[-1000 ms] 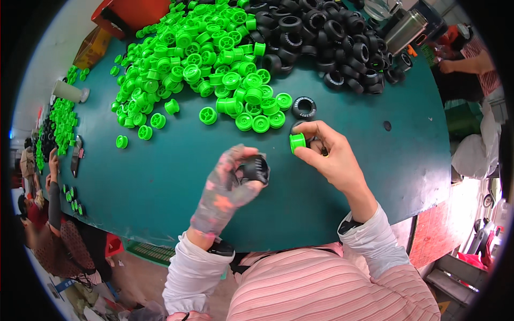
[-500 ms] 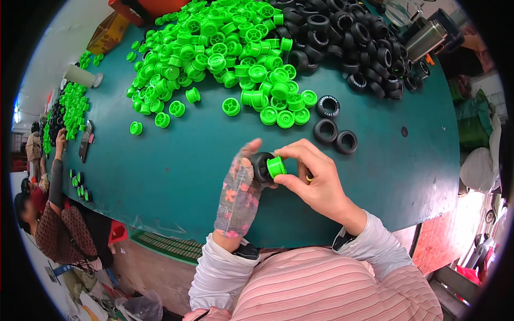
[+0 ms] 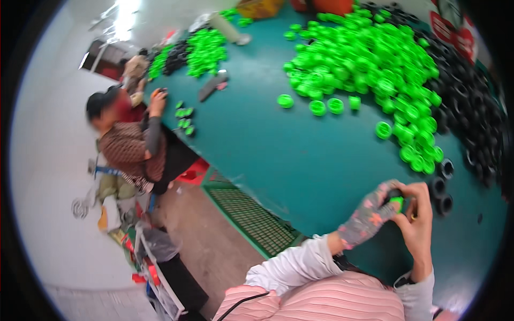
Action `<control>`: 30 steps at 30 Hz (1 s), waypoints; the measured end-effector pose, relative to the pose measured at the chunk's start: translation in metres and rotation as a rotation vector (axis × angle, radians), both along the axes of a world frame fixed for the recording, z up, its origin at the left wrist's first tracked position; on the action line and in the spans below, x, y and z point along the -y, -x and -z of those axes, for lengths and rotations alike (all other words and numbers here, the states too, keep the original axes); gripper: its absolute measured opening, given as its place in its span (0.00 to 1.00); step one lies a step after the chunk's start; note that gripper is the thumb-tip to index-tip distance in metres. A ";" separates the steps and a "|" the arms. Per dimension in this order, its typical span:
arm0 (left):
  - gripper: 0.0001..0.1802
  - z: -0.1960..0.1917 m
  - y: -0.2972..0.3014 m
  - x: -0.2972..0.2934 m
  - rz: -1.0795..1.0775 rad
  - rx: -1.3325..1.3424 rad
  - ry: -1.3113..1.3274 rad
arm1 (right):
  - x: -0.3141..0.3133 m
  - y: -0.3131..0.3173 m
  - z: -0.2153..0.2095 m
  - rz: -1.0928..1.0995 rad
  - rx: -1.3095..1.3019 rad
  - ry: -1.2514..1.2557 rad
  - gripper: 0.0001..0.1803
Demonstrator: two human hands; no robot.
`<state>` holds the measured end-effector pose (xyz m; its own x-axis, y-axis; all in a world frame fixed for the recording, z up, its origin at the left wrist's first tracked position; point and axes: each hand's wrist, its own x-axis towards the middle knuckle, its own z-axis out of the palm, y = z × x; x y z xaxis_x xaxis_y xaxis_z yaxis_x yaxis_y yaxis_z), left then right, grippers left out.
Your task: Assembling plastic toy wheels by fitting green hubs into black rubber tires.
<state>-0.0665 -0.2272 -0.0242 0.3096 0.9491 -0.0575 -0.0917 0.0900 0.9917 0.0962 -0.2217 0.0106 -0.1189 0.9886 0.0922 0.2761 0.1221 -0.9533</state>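
Note:
My left hand (image 3: 369,214), in a grey flowered glove, grips a small black ring (image 3: 394,193) just above the teal table (image 3: 300,155). My bare right hand (image 3: 416,214) presses a bright green cap (image 3: 397,203) into that ring, fingers closed around it. Both hands meet at the table's near edge. A big heap of green caps (image 3: 375,59) lies beyond them, with a pile of black rings (image 3: 471,107) to its right. A few black rings (image 3: 441,187) sit right beside my hands.
Another person (image 3: 134,139) works at the far left side of the table beside smaller heaps of green and black parts (image 3: 193,51). A green mesh panel (image 3: 251,219) hangs under the table edge. Crates and bags (image 3: 160,262) stand on the floor below.
My head has turned left, so the table and heaps slid right and the other person came into view. My hands still hold the ring and cap pressed together.

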 end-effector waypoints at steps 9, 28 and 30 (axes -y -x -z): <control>0.31 -0.004 -0.003 0.009 -0.043 0.080 0.006 | -0.003 -0.001 -0.005 -0.078 0.059 -0.006 0.21; 0.23 -0.010 0.003 -0.009 -0.049 0.419 0.223 | -0.008 -0.002 0.001 -0.040 0.068 0.009 0.24; 0.22 -0.004 0.003 -0.010 -0.098 0.559 0.454 | -0.007 -0.003 0.001 -0.038 0.045 -0.002 0.26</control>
